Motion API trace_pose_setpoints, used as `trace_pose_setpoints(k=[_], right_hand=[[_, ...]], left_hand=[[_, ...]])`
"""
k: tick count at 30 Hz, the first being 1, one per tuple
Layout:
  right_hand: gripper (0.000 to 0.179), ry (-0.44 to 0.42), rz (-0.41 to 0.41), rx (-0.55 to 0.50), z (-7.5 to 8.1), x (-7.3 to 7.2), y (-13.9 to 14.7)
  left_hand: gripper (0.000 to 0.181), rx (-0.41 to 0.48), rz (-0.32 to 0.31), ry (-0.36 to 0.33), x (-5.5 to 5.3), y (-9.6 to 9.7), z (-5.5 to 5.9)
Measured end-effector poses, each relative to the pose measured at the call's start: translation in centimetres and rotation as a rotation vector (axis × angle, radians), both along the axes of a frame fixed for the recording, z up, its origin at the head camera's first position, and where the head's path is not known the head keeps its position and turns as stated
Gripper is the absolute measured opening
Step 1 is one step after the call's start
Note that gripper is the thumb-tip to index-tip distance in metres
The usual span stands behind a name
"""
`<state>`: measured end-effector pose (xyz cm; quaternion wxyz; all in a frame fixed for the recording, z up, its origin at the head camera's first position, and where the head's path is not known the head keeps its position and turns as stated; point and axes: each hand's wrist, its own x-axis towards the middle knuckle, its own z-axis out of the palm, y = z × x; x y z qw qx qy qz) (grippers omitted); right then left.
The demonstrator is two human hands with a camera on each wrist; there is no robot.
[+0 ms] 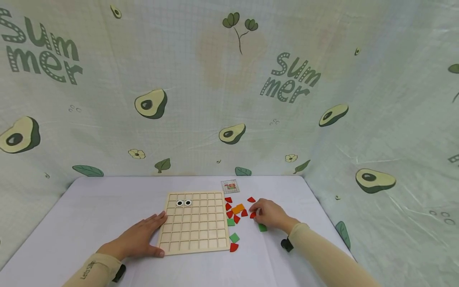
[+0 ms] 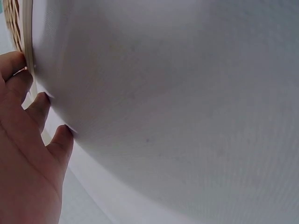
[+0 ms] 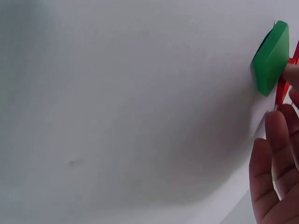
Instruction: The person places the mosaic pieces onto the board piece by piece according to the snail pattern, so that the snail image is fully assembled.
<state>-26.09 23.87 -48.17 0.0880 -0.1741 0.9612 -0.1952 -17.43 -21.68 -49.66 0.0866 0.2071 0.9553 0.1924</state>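
Observation:
A square wooden grid board (image 1: 195,227) lies on the table, with two round eye tiles (image 1: 180,203) side by side in its upper left cells. My left hand (image 1: 141,236) rests along the board's left edge, fingers spread, thumb by the near corner. In the left wrist view its fingertips (image 2: 63,137) are at the board's edge. Right of the board, my right hand (image 1: 271,214) pinches a red quarter-circle piece (image 1: 253,215) between thumb and fingers, low over the table. A green square tile (image 3: 273,58) lies beside the right thumb.
Between board and right hand lie several loose red quarter-circle pieces (image 1: 237,219), orange tiles (image 1: 238,209) and green squares (image 1: 234,238). Behind them is a small picture card (image 1: 230,186) with a grid. A patterned cloth (image 1: 193,155) hangs at the table's back edge.

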Motion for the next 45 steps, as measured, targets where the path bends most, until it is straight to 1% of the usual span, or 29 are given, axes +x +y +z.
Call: trace_pose_setpoints(k=[3, 5, 10, 16, 24, 30, 35, 40, 45], right_hand=[[0.026, 0.001, -0.034, 0.009, -0.3, 0.0, 0.5], [0.024, 0.006, -0.040, 0.008, -0.4, 0.0, 0.8], [0.020, 0.009, -0.018, -0.011, -0.5, 0.0, 1.1], [0.024, 0.000, -0.010, -0.027, -0.5, -0.1, 1.2], [0.016, 0.007, 0.028, -0.026, -0.4, -0.4, 1.5], [0.018, 0.011, 0.022, -0.024, -0.4, -0.4, 1.5], [0.020, 0.013, 0.024, -0.023, -0.2, -0.3, 1.4], [0.021, 0.021, 0.049, -0.035, 0.3, -0.5, 0.9], [0.021, 0.046, 0.082, -0.028, 1.0, -0.9, -0.3]], left_hand=[[0.118, 0.001, -0.002, 0.001, 0.0, 0.0, 0.0], [0.118, 0.005, -0.004, 0.002, 0.0, -0.1, 0.1], [0.118, 0.008, -0.009, 0.005, -0.1, -0.1, 0.0], [0.118, 0.007, -0.012, 0.007, -0.1, -0.2, 0.0], [0.118, 0.010, -0.010, 0.003, 0.0, -0.1, 0.2], [0.118, 0.011, -0.010, -0.003, 0.0, -0.1, 0.3], [0.118, 0.014, -0.013, -0.004, 0.0, -0.2, 0.2], [0.118, 0.013, -0.016, -0.006, 0.0, -0.2, 0.1], [0.117, 0.013, -0.016, -0.005, -0.1, -0.2, 0.2]])
